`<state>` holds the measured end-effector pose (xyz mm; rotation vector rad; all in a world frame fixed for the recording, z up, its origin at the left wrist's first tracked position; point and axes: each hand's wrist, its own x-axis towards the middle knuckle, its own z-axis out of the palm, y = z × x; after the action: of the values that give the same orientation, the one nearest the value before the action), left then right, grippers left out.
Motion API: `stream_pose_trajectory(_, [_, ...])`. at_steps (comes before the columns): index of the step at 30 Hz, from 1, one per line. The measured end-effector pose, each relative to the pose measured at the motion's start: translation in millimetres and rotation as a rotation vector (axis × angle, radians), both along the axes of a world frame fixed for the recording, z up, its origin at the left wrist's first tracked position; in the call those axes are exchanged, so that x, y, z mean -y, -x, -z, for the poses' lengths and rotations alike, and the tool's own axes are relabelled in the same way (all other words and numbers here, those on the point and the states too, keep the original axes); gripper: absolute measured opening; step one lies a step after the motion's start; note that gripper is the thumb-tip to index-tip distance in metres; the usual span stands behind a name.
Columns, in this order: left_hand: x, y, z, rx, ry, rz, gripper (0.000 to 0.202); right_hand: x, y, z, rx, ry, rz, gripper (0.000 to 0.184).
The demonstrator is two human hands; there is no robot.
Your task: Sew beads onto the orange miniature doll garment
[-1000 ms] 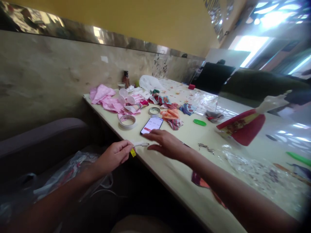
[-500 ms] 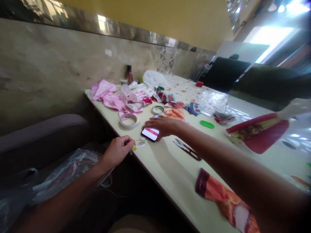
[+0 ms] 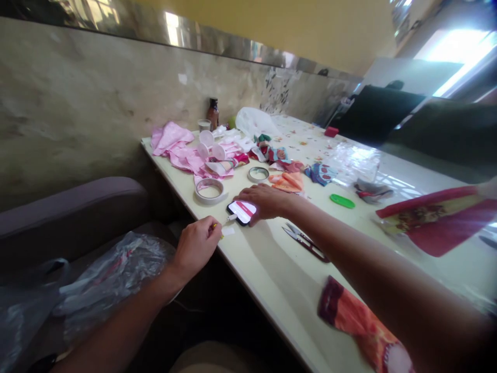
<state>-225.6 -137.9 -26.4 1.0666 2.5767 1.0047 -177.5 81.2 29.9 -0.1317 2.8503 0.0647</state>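
Over a pale bench, the right hand is held spread and open, its fingers laid on a phone. The left hand is closed in a pinch on a white cable, whose end meets the phone's lower edge — a yellow tag is seen beside the fingertips. Snips are laid just beyond, with a tape roll nearby — pink cloth farther off.

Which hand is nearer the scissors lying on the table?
The right hand, resting on the phone, is nearer, just beside the scissors. The left hand is farther off, beyond the phone at the table's edge.
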Motion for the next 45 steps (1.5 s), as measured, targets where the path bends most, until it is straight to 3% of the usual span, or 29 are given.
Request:
stream_pose_trajectory(31, [2, 1, 4.8, -0.042, -0.024, -0.001, 0.026, -3, -2, 5.5, -0.022, 0.022, 0.01, 0.078])
stream_pose_trajectory(40, [-11, 5, 0.7, -0.304, 0.197, 0.024, 0.027, -3, -2, 4.6, -0.029, 0.029, 0.028, 0.078])
stream_pose_trajectory(45, [-21, 10, -0.2, -0.425, 0.18, 0.098, 0.025, -2, -4, 4.0, -0.031, 0.04, 0.032, 0.079])
